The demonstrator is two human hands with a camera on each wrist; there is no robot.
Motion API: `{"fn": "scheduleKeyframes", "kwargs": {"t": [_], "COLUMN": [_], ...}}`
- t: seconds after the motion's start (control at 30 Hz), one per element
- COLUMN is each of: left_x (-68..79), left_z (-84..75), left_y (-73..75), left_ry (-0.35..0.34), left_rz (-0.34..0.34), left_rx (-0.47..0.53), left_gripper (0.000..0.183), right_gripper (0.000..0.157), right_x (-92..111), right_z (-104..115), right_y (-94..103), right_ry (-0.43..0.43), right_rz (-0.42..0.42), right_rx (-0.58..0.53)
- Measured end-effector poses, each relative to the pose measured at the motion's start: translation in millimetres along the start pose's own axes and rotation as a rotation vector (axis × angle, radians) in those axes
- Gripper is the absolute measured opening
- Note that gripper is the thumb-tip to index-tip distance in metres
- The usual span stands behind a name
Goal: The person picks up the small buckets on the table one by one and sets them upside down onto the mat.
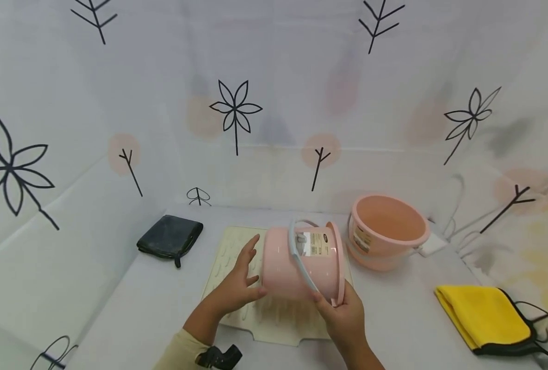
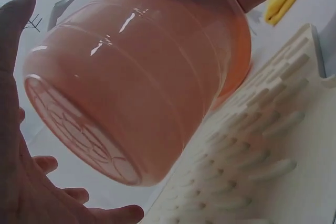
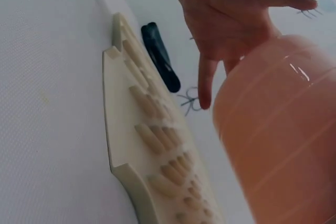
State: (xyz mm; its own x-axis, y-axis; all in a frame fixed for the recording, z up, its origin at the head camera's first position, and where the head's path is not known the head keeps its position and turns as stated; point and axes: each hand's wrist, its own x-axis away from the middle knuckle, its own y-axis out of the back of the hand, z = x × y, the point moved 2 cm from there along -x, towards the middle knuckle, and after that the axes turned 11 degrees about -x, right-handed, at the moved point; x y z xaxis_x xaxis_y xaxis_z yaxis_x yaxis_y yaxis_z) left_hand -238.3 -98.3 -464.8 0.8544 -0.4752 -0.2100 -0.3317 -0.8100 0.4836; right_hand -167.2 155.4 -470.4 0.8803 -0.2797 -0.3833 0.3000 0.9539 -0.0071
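Note:
A pink bucket (image 1: 276, 264) is tipped on its side above a cream board (image 1: 283, 329) with raised pegs. Its rim faces right, and a pale grey handle (image 1: 294, 241) loops over its labelled side. My right hand (image 1: 346, 319) grips the bucket at the rim from below, the thumb by the handle's lower end; its far fingers are hidden. Spread fingers mark my left hand (image 1: 238, 285), which stands beside the bucket's base. In the left wrist view the ridged base (image 2: 79, 129) faces this open palm, with a gap between them.
A second, peach-coloured bucket (image 1: 380, 257) stands upright at the back right. At the back left lies a dark folded cloth or pouch (image 1: 168, 237). A yellow cloth (image 1: 489, 316) with black edging is at the right. Patterned white sheeting (image 1: 274, 174) rises behind the table.

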Motion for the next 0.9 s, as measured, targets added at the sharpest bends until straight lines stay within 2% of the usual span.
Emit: {"fn": "scheduleKeyframes", "kwargs": {"t": [0.2,0.5,0.67,0.9], "left_x": [-8.9,-12.2,-11.3,-12.6], "left_z": [-2.3,1.5,5.0,4.5], "left_y": [-8.1,-9.4,-9.5,-5.3], "left_ry": [0.0,0.014,-0.014,-0.099], "left_rz": [0.0,-0.009,-0.025,-0.045], "left_rx": [0.068,0.142,0.14,0.134], "left_gripper": [0.121,0.124,0.117,0.117], "right_gripper": [0.038,0.033,0.04,0.046], "right_x": [3,7,8,10], "right_z": [2,2,3,5], "right_y": [-0.4,-3.3,-5.6,-6.8], "right_ry": [-0.013,0.003,0.009,-0.033], "right_rz": [0.039,0.107,0.133,0.171], "right_rx": [-0.078,-0.16,-0.172,-0.151]}}
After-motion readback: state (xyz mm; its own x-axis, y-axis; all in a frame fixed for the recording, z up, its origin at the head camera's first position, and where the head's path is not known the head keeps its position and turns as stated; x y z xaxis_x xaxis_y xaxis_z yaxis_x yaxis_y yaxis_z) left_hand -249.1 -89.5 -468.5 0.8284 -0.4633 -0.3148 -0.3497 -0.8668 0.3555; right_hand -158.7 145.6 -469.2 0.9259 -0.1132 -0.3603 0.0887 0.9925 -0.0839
